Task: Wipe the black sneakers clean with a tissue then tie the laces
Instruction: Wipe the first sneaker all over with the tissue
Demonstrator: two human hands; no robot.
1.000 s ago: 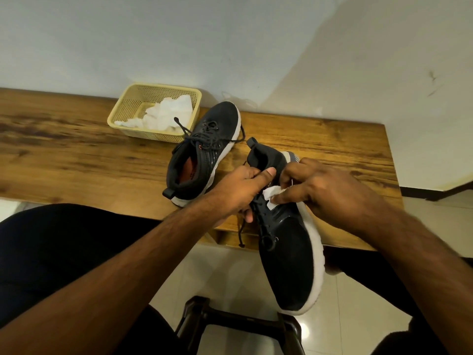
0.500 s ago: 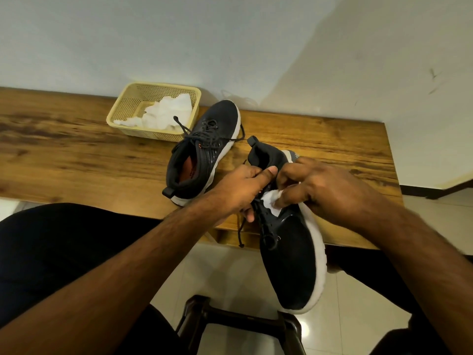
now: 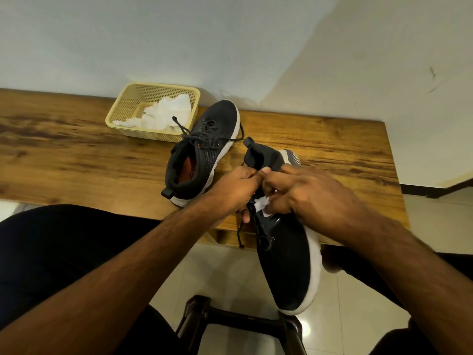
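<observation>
The right hand has slid the pinched tissue leftward along the held sneaker; the left hand grips its tongue side.

A pale, plain wall fills the upper part of the view, with a slanting band of warmer light across its right side and a few dark scuff marks there. A long wooden surface with strong grain stands against it. Below lies a glossy, light tiled floor, and a dark skirting strip runs along the wall at right.
</observation>
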